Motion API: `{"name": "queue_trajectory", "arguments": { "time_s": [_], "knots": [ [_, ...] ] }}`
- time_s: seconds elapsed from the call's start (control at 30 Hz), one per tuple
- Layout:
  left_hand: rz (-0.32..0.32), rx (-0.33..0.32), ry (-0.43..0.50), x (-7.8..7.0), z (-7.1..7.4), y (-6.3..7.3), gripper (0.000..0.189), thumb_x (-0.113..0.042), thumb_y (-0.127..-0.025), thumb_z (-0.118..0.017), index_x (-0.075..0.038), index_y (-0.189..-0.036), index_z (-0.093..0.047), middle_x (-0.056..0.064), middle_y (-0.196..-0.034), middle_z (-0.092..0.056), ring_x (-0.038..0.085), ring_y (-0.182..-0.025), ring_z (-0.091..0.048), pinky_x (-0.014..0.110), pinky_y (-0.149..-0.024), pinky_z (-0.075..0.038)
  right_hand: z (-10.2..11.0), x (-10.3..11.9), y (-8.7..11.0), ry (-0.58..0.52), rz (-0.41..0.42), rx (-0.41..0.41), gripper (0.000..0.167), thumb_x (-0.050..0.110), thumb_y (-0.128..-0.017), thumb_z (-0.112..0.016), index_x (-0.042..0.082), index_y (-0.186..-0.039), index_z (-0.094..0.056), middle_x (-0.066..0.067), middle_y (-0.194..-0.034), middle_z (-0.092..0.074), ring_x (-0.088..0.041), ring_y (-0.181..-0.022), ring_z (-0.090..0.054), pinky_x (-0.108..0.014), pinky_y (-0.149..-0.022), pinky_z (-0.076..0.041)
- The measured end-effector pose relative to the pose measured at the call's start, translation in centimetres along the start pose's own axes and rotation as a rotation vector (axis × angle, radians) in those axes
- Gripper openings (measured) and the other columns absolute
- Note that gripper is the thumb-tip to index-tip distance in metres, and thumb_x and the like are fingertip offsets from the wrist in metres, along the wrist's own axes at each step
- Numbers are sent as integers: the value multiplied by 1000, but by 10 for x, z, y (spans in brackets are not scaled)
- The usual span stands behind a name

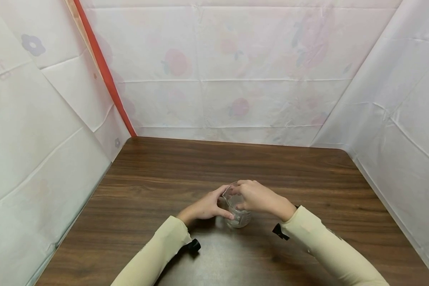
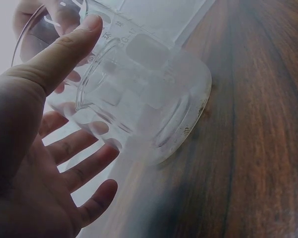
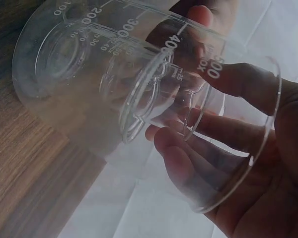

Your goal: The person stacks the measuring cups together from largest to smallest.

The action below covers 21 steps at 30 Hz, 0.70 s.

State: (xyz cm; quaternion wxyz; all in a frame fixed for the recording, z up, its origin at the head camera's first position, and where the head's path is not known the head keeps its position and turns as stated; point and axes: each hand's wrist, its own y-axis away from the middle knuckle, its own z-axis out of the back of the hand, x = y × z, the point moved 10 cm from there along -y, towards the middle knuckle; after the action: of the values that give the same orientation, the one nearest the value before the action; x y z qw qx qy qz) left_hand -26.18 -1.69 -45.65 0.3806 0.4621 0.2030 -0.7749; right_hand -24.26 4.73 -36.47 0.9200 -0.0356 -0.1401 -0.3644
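A large glass beaker (image 1: 240, 219) with white volume marks stands on the table in the head view. My left hand (image 1: 208, 205) holds it from the left, thumb in front and fingers spread along its far side. My right hand (image 1: 259, 196) reaches over the rim, its fingers down inside. Through the glass in the right wrist view, smaller beakers (image 3: 139, 111) show nested within the large one. The right thumb and bent fingers (image 3: 176, 161) close around the rim of the innermost small beaker. Reflections blur the nested rims.
The brown wood-grain table (image 1: 157, 167) extends around the beaker on all sides. White printed sheets (image 1: 214, 71) hang behind it and along both sides, with a red strip (image 1: 103, 67) at the back left. Each wrist carries a black camera strap (image 1: 280, 231).
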Motion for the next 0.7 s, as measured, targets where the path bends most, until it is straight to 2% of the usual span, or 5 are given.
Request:
{"name": "queue_trajectory", "arguments": {
  "time_s": [0.2, 0.47, 0.7],
  "knots": [
    [5, -1, -3, 1, 0, 0, 88, -37, -77, -82, -27, -150, -32, -4, -147, -47, 17, -134, -45, 45, -109, -40, -4, 2, -2, 43, 15, 9, 28, 15, -79, -78, 7, -106, -73, -11, -115, -69, -27, -105, -66, -49, -87, -53],
    [6, 0, -2, 1, 0, 0, 90, -40, -78, -82, -25, -150, -31, -4, -147, -46, 17, -133, -47, 45, -109, -40, -9, 1, -4, 88, -7, 27, 28, 16, -78, -80, 6, -104, -74, -11, -112, -69, -25, -101, -66, -47, -84, -53],
    [4, 5, 19, 0, 0, 0, 90, -38, -78, -82, -24, -151, -31, -4, -149, -45, 17, -134, -46, 44, -109, -40, -11, 3, -6, 114, 5, 38, 26, 15, -78, -80, 5, -100, -73, -9, -106, -70, -25, -98, -67, -44, -81, -54]
  ]
}}
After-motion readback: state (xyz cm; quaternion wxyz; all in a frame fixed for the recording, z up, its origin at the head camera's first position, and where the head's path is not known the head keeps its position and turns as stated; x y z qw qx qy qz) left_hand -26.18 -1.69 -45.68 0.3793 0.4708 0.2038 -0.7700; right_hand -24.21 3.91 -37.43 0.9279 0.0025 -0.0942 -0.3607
